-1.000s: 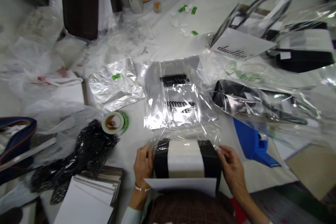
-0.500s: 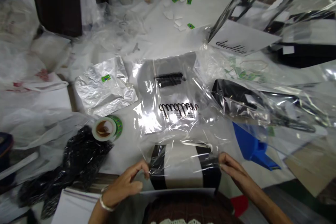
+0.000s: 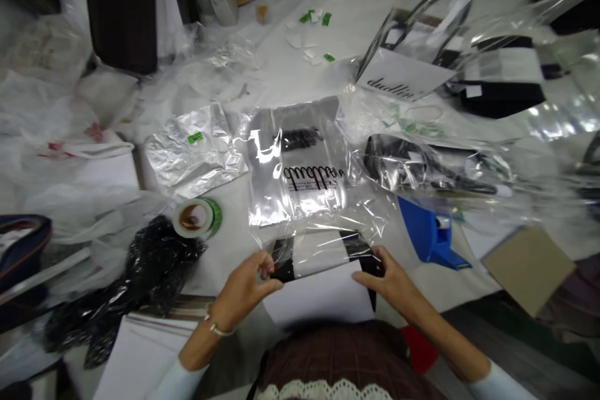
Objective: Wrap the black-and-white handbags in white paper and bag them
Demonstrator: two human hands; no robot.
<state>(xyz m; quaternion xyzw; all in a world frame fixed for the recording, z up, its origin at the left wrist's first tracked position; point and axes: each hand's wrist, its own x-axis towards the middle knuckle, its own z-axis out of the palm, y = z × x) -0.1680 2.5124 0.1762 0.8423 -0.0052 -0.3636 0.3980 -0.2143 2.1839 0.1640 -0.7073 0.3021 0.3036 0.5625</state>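
In front of my body lies a black item with a white band (image 3: 319, 251) across its middle, its far side under clear plastic film (image 3: 328, 222). A white sheet (image 3: 323, 300) covers its near side, tilted toward me. My left hand (image 3: 246, 287) is closed at the item's left end, fingers curled and thumb along the edge. My right hand (image 3: 387, 278) grips the right end, with the thumb pressed on the sheet's corner. Just beyond lies a flat clear plastic bag (image 3: 300, 162) with dark lettering and a black strip.
To the left are a tape roll (image 3: 192, 217), crumpled black plastic (image 3: 164, 256), a silvery bag (image 3: 194, 153) and a stack of white sheets (image 3: 140, 356). On the right lie a blue tape dispenser (image 3: 429, 234), brown card (image 3: 529, 269) and wrapped black bags (image 3: 412, 159).
The white sheet has come up over the near side of the black item. My right thumb now presses on it. The view has shifted slightly.
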